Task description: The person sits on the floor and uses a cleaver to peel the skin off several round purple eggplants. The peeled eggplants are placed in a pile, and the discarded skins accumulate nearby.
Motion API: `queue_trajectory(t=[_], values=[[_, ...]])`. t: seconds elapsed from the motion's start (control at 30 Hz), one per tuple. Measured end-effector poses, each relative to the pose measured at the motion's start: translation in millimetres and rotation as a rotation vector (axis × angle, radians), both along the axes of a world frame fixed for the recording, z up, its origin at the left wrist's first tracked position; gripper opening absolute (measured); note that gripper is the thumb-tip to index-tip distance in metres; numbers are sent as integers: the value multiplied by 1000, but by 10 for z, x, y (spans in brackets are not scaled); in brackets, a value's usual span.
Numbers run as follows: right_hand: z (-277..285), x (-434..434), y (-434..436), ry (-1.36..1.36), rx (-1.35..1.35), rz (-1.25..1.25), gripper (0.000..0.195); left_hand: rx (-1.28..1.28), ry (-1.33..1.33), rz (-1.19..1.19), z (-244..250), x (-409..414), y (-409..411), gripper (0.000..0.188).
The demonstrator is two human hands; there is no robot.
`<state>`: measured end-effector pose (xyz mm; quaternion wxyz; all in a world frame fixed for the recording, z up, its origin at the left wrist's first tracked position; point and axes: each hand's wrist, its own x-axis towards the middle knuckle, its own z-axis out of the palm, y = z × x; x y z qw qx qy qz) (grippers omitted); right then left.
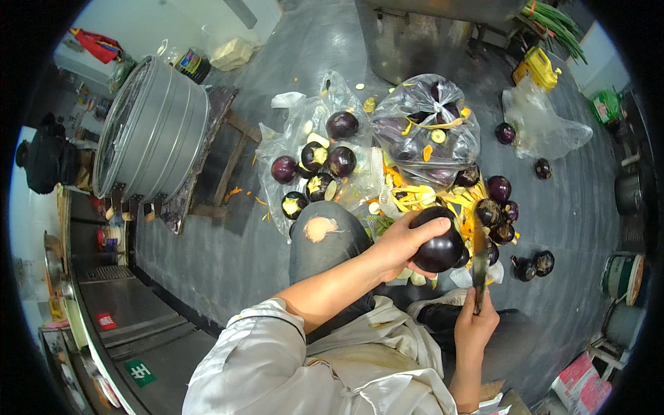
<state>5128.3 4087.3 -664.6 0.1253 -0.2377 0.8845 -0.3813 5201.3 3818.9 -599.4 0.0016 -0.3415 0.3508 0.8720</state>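
Note:
My left hand [402, 244] grips a large, round, dark purple eggplant [438, 241] above the peel pile. Upright in my right hand [480, 316] is a knife [480, 259], its blade blurred and a little to the right of the eggplant. Several whole eggplants [499, 189] lie on the floor beyond the blade. To the left, a clear plastic bag [264, 150] is spread flat under several eggplants [313, 156], some with pale cut faces. A knotted clear bag [399, 129] full of eggplants stands ahead. Yellow and orange peelings [415, 199] are heaped below it.
A stack of round metal steamers [161, 129] rests on a wooden stand [233, 150] at left. Another plastic bag [539, 122] and a yellow jug [537, 70] are at far right. Loose eggplants [543, 263] dot the grey floor [576, 218]. A steel cabinet [140, 327] runs along the lower left.

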Motion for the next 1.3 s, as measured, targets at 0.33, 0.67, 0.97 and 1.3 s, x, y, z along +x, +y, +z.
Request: queue_trajectory(t=[0.33,0.67,0.97,1.3], values=[[463,-898,179,-601,-140,-404,19,-1030,-89,253,103,688,-2276,96],[736,-1372,-286,-617,-193,-742,51,-1179,-1150,-64,-3088,828,-4671,114],[481,-1721,464,-812,-431,-854,37,-1556,-1222,-778,-3426,842,-5092,53],[796,-1514,324,-1049,-882,-660,33,-1439,40,-982,-1457,-1978,-2259,38]])
